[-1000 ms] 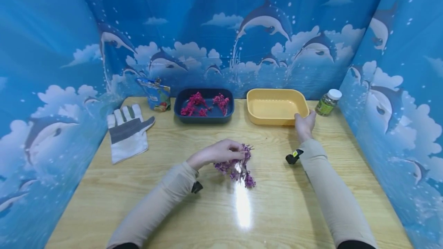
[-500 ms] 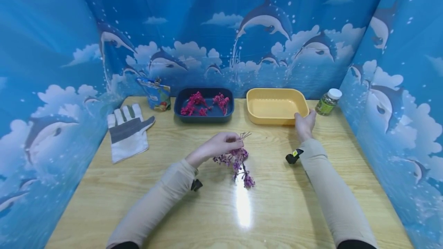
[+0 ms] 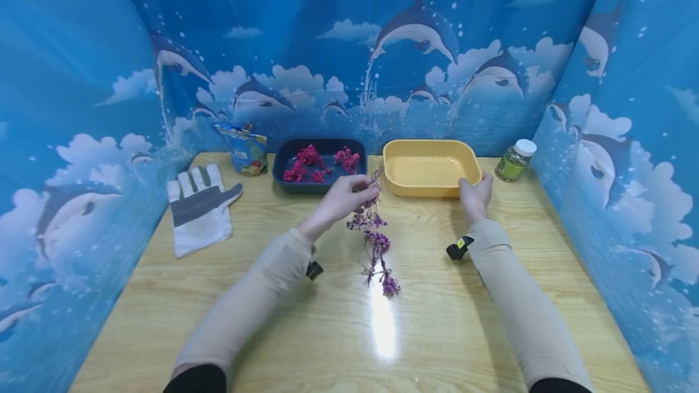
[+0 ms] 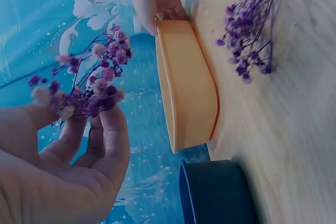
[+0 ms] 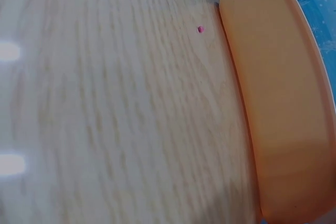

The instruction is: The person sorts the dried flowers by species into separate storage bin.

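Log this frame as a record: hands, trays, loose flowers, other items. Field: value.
left hand: the left hand pinches a purple sprig, lifted off the table
right hand: the right hand grips the near right corner of the yellow tray
navy tray: the navy tray, left of the yellow one, holds pink flowers
loose flowers: purple flowers lie on the table
left side: work glove, blue pouch
right side: white-lidded jar
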A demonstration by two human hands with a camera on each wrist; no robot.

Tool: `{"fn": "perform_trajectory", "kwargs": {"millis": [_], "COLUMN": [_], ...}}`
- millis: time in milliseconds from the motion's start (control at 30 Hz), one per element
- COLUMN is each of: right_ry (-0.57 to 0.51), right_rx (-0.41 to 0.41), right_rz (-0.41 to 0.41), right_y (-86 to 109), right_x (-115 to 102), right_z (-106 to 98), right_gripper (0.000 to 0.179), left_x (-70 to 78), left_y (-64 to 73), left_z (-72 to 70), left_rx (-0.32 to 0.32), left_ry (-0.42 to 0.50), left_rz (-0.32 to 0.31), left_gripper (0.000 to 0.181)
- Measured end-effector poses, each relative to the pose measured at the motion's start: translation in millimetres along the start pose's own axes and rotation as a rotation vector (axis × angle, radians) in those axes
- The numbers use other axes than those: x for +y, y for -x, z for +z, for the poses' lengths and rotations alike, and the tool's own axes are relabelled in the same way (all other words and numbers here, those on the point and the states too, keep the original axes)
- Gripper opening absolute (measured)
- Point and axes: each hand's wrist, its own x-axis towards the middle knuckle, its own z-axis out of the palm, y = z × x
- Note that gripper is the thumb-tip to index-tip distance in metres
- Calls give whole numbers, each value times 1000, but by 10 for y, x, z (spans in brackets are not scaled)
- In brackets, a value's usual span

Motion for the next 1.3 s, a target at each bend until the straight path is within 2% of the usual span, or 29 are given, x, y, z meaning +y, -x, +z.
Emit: {"fn": "perform_trajectory", "kwargs": {"millis": [133, 233, 467, 567, 733, 967, 1100, 1300], "right_ry": [-8, -7, -15, -11, -20, -22, -28, -13], "right_rx": [-13, -18, -9, -5, -2, -2, 3, 11], "right_rz": [2, 5, 1, -6, -2, -4, -20, -32], "right_y": [35, 46, 57, 51, 50, 51, 63, 80], "right_x": [-14, -15, -20, -13, -12, -16, -16, -5], "right_z": [9, 10, 47, 66, 83, 103, 113, 130], "right_gripper": [58, 58, 60, 60, 60, 60, 60, 60], "left_x": [58, 116, 223, 259, 299, 290, 262, 218], "left_y": [-123, -210, -423, -504, -611, -785, -903, -1027], "left_z": [-25, -35, -46, -60, -90, -73, -33, 4], "left_rx": [51, 65, 73, 71, 68, 87, 115, 163], "left_ry": [40, 58, 51, 51, 87, 152, 114, 38], "left_rz": [-5, -7, 15, -5, -35, -35, -37, -72], "left_gripper": [21, 20, 30, 28, 23, 25, 26, 24]}}
